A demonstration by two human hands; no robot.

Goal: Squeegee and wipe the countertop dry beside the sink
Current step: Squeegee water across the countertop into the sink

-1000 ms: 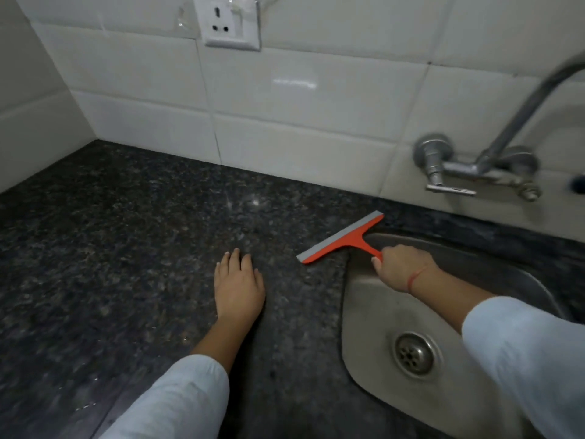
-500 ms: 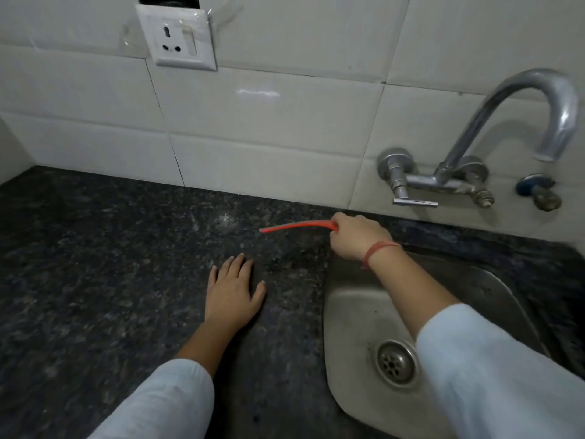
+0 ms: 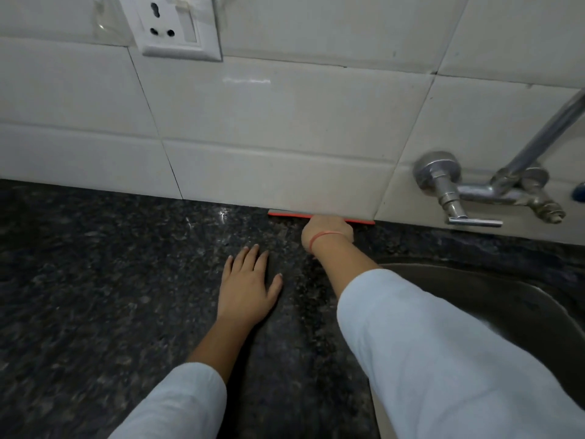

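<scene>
Fingers: right hand [image 3: 327, 231] curled round squeegee [image 3: 289, 214] handle; left hand [image 3: 250, 286] flat, straight-fingered, on countertop [image 3: 95, 264] | squeegee: blade at wall [image 3: 285, 122] foot, long axis along wall, just beyond right knuckles | sink [image 3: 490, 280] to its right | likely next: drag blade toward sink.

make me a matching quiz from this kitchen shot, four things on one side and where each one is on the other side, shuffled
Things
1. squeegee
2. left hand
3. socket
4. tap

Places
a. flat on the countertop, fingers spread
b. high on the tiled wall, to the left
c. at the foot of the wall, gripped by the right hand
d. on the wall above the sink

Pairs: 1-c, 2-a, 3-b, 4-d
</scene>
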